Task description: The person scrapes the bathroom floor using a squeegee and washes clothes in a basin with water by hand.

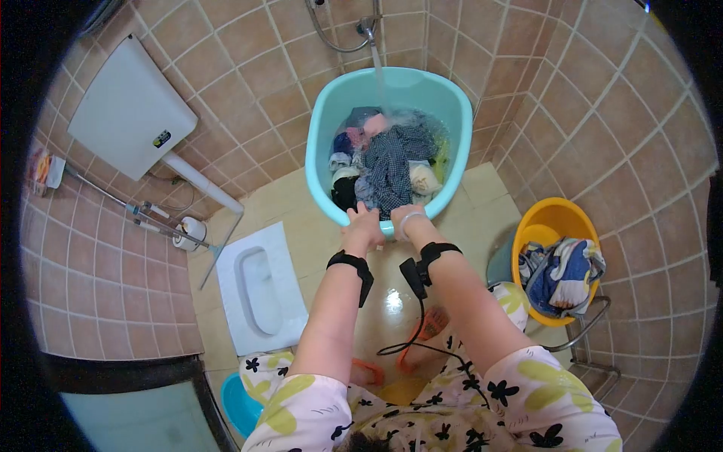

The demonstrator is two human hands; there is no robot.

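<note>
Placed on the near rim of the turquoise tub [319,162] with left hand [364,227] and right hand [411,221].
Partly curled beside the checked garment [387,164], inside among laundry [345,190]; cannot tell whether gripping cloth.

Open floor beside squat toilet [261,290]

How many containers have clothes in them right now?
2: the turquoise tub under the running tap, and the orange bucket on the right. The blue basin at lower left and the container beside the bucket are partly hidden; they may hold more.
</note>
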